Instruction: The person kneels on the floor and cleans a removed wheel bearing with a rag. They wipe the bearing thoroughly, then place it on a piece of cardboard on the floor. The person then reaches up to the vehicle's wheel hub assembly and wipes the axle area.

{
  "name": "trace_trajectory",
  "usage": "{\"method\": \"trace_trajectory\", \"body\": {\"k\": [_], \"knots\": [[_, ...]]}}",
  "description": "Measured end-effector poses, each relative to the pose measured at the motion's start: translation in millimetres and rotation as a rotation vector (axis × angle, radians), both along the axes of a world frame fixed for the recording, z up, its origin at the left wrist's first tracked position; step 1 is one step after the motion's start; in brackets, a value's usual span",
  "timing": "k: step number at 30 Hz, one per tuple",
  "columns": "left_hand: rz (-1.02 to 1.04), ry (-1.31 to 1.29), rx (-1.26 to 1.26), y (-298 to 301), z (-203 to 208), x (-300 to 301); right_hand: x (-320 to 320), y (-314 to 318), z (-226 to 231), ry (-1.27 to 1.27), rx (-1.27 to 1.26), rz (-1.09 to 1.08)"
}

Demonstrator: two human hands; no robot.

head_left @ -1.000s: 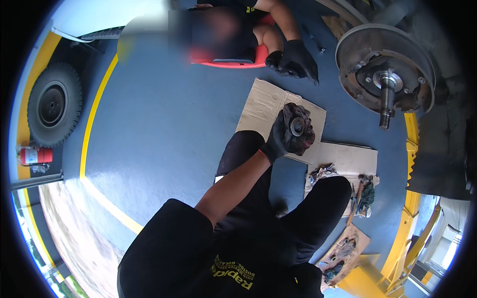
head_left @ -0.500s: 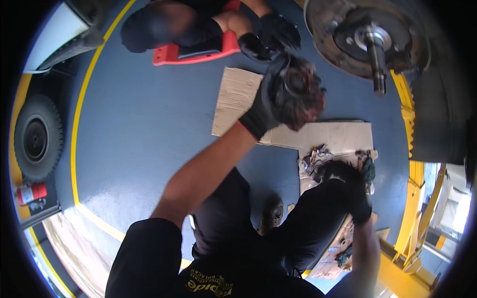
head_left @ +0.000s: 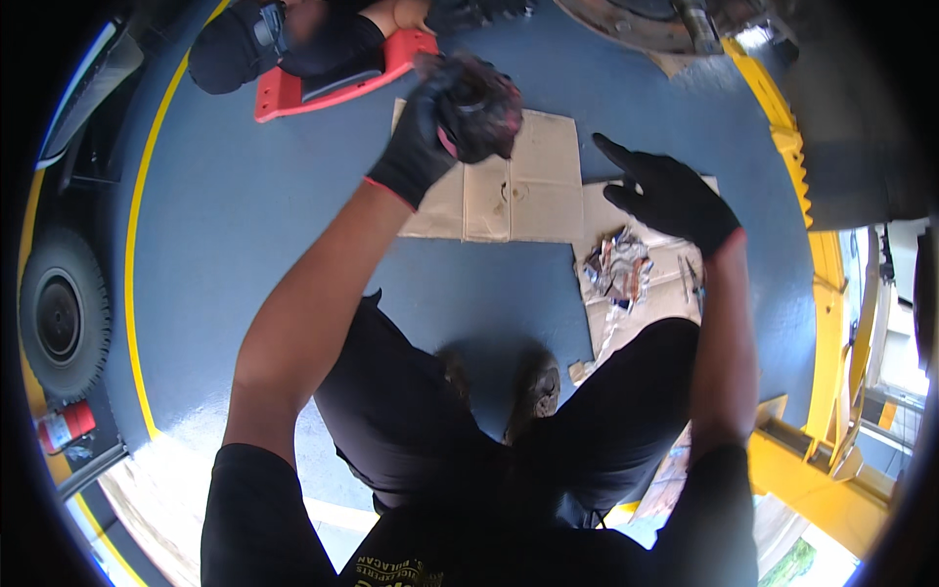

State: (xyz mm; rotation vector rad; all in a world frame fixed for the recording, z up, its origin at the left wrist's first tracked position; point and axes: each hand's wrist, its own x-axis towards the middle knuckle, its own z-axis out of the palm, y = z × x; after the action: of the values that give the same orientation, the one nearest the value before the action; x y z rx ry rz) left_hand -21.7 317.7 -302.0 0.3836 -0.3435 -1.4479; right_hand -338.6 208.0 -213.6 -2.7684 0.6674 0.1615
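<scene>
My left hand (head_left: 425,137), in a black glove with a red cuff, is raised ahead of me over the cardboard (head_left: 543,147). It grips a greasy, dark reddish part (head_left: 476,103) with a round ring on its upper side; blur and grease hide its exact kind. My right hand (head_left: 670,196), gloved in black too, is held out open above the right-hand cardboard, index finger and thumb apart, holding nothing. Below it, crumpled, stained paper (head_left: 618,269) lies on that cardboard, with thin tools (head_left: 689,279) beside it.
At the top left another person in dark clothing is by a red padded creeper (head_left: 411,54). A wheel hub with a spindle (head_left: 696,24) shows at the top right. Yellow lift parts (head_left: 829,323) stand right; a tyre (head_left: 64,313) and red extinguisher (head_left: 68,426) are far left.
My left hand has moved left with the greasy part. My right hand has risen from beside the crumpled paper, reaching forward with fingers spread. My view has shifted, so the spindle sits higher.
</scene>
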Motion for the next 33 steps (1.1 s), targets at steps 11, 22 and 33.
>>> {"method": "trace_trajectory", "body": {"k": [11,22,33], "knots": [[0.278,-0.045,-0.013,-18,-19,18,116,8,-301,-0.141,0.088,0.012],[0.006,-0.103,-0.064,-21,-60,47,158,28,-331,0.020,-0.096,-0.056],[-0.577,-2.405,0.274,63,-204,45,151,42,-340,0.051,-0.064,-0.070]]}}
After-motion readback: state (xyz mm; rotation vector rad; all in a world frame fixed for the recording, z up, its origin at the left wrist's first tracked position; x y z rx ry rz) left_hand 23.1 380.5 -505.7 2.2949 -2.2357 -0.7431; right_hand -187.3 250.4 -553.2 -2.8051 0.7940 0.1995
